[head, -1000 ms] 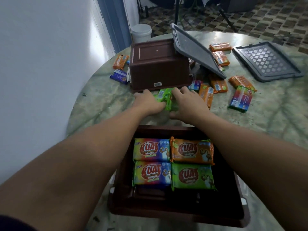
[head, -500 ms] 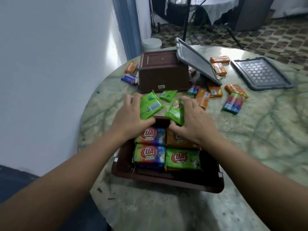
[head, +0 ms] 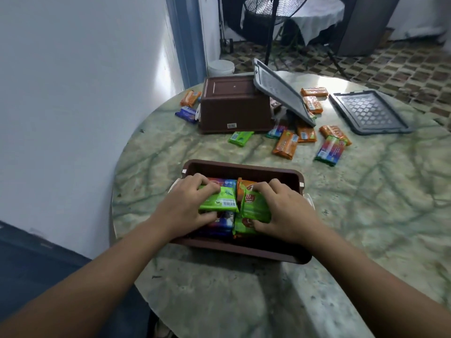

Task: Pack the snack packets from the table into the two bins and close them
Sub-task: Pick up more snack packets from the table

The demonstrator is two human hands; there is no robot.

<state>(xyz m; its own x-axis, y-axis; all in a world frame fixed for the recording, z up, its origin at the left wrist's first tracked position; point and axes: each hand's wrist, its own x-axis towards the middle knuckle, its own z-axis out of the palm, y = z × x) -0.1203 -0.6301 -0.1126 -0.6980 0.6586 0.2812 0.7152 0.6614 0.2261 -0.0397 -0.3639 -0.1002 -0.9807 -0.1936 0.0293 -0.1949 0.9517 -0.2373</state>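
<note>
While both grips (head: pixel 181 206) (head: pixel 284 211) each hold one green packet (head: pixel 219 202) (head: pixel 255 211) | two bins (head: pixel 244 170) (head: pixel 234 108) | two lids (head: pixel 283 93) (head: pixel 368 113)

Marble table (head: pixel 366 215) bears bins (head: pixel 244 168), lids (head: pixel 368 113), packets (head: pixel 285 144).

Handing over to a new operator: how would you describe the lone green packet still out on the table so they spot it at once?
Find the upside-down brown bin at the far side of the table. Just in front of its near wall lies a green packet, flat on the marble. It is the only green one outside the near bin; the loose packets to its right are orange or multicoloured.
</note>
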